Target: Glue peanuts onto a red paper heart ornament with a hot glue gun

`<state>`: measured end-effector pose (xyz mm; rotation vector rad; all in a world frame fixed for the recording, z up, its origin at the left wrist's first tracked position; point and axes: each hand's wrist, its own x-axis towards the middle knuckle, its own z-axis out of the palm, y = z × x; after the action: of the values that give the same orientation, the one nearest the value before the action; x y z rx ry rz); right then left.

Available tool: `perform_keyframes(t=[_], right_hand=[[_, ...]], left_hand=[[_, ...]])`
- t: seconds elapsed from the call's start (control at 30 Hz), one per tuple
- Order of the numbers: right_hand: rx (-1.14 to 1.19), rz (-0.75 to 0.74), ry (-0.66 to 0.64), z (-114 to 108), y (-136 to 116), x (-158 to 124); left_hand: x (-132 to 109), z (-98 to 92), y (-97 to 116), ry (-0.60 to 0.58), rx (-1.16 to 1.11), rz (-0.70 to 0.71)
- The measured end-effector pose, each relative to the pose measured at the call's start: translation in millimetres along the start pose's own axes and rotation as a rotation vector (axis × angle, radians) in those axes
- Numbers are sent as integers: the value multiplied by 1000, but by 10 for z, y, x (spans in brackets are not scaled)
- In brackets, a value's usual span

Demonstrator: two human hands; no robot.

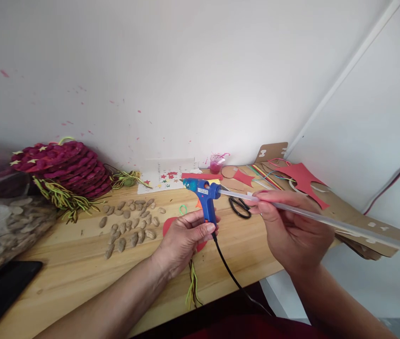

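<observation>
Left hand (182, 238) gripping glue gun (205, 195), right hand (288, 226) holding glue stick (327, 219)

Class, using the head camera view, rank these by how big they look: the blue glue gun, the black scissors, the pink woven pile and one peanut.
1. pink woven pile
2. blue glue gun, though it is nearer the camera
3. black scissors
4. peanut

A blue glue gun (205, 197) trails a black cord (233, 278); at nine o'clock lie tan peanuts (129, 226), beyond them magenta petals (63, 167) (yellow-starred); red paper (304, 181) at two o'clock.
</observation>
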<state>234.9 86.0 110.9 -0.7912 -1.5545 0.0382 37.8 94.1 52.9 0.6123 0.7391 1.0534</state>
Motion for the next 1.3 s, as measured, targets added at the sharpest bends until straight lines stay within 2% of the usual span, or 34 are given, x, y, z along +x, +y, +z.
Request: perform_keyframes(t=[0.1,0.3,0.53,0.67,0.97,1.17,1.3], right_hand=[[-3,8,-1,20,-25,-9],[122,223,17,90,-124,-8],[206,231,54,139,-128,-89],[285,306,17,161,-84,-106],[394,388,35,243,-17,-157],[305,495,-153,209,72,-216],[409,600,-361,266,82,-260]], left_hand=[[15,-8,-16,0,31,55],[19,-1,-35,-18,123,187],[-45,56,20,-42,197,223],[-32,58,22,-35,188,228],[-20,41,10,-61,180,197],[-10,44,-5,-55,106,127],[4,39,-32,-75,41,124]])
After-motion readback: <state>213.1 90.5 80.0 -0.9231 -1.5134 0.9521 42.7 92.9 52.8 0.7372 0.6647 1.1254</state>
